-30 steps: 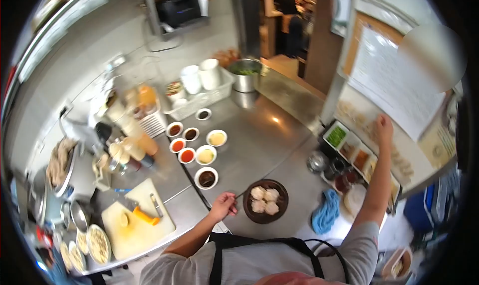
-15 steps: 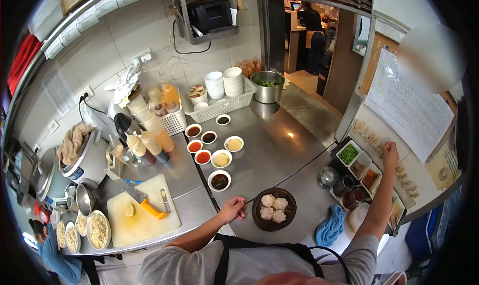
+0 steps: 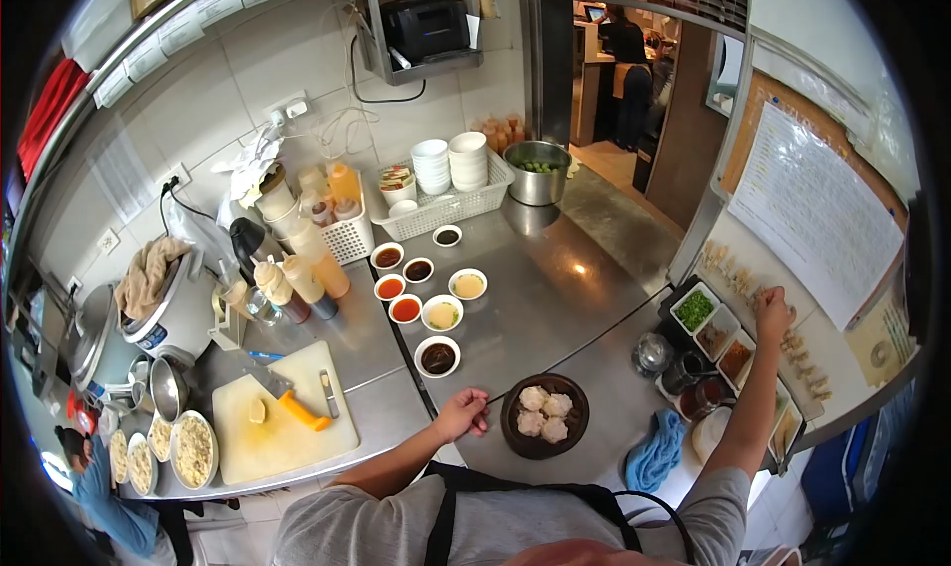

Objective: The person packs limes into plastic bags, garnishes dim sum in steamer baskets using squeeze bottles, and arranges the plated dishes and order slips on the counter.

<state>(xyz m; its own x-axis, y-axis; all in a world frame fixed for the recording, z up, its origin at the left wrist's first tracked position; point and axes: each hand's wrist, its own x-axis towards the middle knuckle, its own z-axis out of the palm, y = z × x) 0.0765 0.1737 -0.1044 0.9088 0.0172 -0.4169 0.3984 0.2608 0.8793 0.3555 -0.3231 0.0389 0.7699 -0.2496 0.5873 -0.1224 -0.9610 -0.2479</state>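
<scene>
My right hand [image 3: 774, 313] reaches to the wall ledge, its fingers pinched at a row of small wooden clothespins [image 3: 731, 269]; the one in my fingers is mostly hidden. Low on the counter is my left hand [image 3: 464, 413], loosely curled with thumb and fingers apart, holding nothing I can see. Just right of it, a round dark dish [image 3: 512, 439] carries several pale dumplings [image 3: 532, 399]. Under my right forearm are white tubs of chopped green herbs [image 3: 694, 309] and an orange-brown seasoning [image 3: 734, 358]. A blue cloth [image 3: 654, 451] lies between the dish and that arm.
Several small sauce bowls [image 3: 438, 356] stand mid-counter. Behind them are a basket [image 3: 436, 212] of stacked white bowls and a steel pot [image 3: 536, 182]. At left, a cutting board [image 3: 297, 437] holds an orange-handled tool [image 3: 303, 412]. A person [image 3: 109, 497] is at lower left.
The view has shifted slightly, so the background sits a little further right. My hands hold nearly the same positions, the right one still at the clothespins.
</scene>
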